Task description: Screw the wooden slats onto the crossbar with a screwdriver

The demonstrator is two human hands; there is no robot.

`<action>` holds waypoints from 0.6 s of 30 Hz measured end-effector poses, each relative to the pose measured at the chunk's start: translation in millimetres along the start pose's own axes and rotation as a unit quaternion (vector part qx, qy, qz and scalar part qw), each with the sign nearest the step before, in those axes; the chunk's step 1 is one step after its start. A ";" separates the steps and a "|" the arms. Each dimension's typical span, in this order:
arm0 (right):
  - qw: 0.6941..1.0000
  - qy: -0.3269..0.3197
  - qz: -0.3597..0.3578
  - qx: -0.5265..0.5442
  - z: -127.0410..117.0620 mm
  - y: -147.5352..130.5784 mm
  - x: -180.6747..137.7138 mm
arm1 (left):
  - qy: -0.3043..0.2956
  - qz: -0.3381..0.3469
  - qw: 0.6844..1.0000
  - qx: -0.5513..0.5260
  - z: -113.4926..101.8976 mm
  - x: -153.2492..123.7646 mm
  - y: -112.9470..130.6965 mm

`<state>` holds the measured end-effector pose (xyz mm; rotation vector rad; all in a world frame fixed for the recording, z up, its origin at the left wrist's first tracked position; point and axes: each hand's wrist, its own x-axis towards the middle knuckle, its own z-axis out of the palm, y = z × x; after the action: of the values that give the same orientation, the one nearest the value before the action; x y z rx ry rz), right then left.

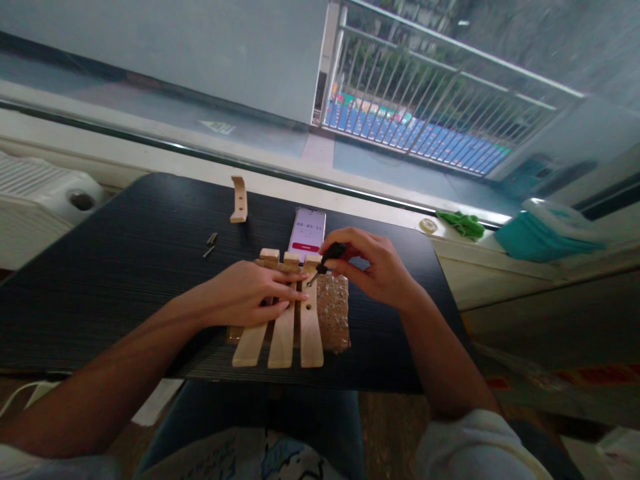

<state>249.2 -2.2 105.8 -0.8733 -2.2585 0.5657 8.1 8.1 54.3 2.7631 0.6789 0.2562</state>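
Note:
Three light wooden slats lie side by side on the dark table, joined at their far ends by small wooden blocks. My left hand lies flat across the slats, fingers stretched out, pressing them down. My right hand pinches a small black-handled screwdriver, its tip pointing down at the far end of the right slat. Under the slats' right side lies a brownish bubble-wrap sheet.
A phone with a lit timer screen lies just beyond the slats. A loose wooden hook piece and two small screws sit farther left. A window ledge behind holds a green cloth and a teal bag.

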 end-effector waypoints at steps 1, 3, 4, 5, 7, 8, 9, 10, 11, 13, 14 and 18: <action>1.000 0.000 0.000 0.003 0.2 0.3 -0.1 | 0.000 -0.002 1.000 0.000 -0.4 0.0 0.4; 1.000 -0.002 0.002 0.009 0.8 0.4 -0.4 | 0.001 -0.005 1.000 0.002 -0.9 0.0 0.9; 1.000 -0.003 0.004 0.012 1.2 0.3 -0.6 | 0.002 -0.006 1.000 0.003 -1.0 -0.1 1.1; 1.000 -0.004 0.005 0.014 1.5 0.1 -0.7 | 0.001 -0.007 1.000 0.004 -1.1 -0.2 1.2; 1.000 -0.002 0.008 0.017 2.2 -0.1 -0.9 | 0.001 -0.009 1.000 0.005 -1.2 -0.3 1.4; 1.000 0.000 0.010 0.017 2.4 -0.1 -0.9 | 0.001 -0.010 1.000 0.005 -1.3 -0.4 1.5; 1.000 0.004 0.011 0.016 2.7 0.1 -1.0 | 0.000 -0.009 1.000 0.005 -1.3 -0.5 1.6; 1.000 0.006 0.011 0.014 3.0 0.4 -1.0 | 0.000 -0.008 1.000 0.004 -1.4 -0.5 1.7; 1.000 0.007 0.011 0.012 3.5 0.9 -1.1 | 0.000 -0.007 1.000 0.004 -1.4 -0.6 1.8; 1.000 0.012 0.004 0.011 5.1 2.3 -1.1 | 0.001 -0.008 1.000 0.003 -1.1 -0.7 1.8; 1.000 0.016 -0.003 0.013 6.2 3.2 -1.1 | 0.002 -0.010 1.000 0.003 -0.9 -0.7 1.7; 0.998 0.027 -0.043 0.037 9.0 4.7 0.0 | 0.002 -0.007 1.000 0.004 0.2 -0.6 0.5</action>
<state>245.0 -0.3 96.8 -0.7432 -2.2000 0.5763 7.9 7.3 54.2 2.7642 0.7019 0.2557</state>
